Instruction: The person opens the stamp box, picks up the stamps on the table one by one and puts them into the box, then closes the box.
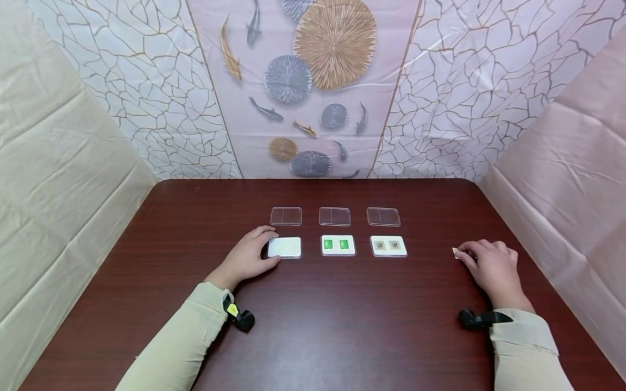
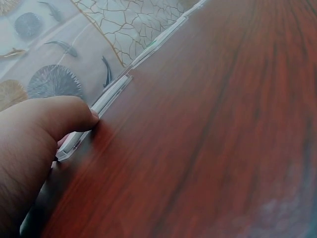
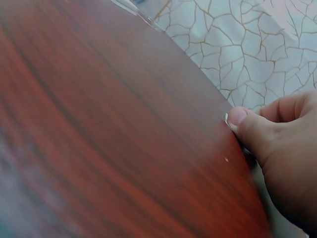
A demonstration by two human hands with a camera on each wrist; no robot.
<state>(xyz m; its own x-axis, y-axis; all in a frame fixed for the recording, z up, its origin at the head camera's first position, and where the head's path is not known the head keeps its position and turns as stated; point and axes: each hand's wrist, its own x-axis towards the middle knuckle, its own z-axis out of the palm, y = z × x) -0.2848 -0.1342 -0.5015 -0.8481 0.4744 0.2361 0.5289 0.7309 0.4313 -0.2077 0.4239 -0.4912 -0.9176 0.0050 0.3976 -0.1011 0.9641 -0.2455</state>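
Fingers of the bare left hand (image 1: 248,255) grip a flat, rectangular, clear-rimmed plain white case (image 1: 285,247), which lies just left of the landmark, a similar white case with two green squares (image 1: 337,245), hereafter "green-square case". Left thumb bent, its tip against the near edge of the plain case; other fingers at its far left corner, partly hidden in the left wrist view, so their exact spacing cannot be told.

Bare right hand (image 1: 494,269): well to the right of the green-square case. Thumb and index finger pinch a small, thin, pale piece (image 1: 456,253); only an edge and corner show, the full outline is covered by the fingertips. Remaining fingers curve inward.

White case with two brownish picture squares (image 1: 388,246): just right of the green-square case, apart from it.

Three shallow, clear rectangular plastic pieces, each with a line across the middle: one (image 1: 335,216) directly behind the green-square case, one (image 1: 286,216) behind and to its left, one (image 1: 383,216) behind and to its right. None touch.

Support: dark red-brown wood-grain table (image 1: 342,320), extending on all sides of the green-square case.
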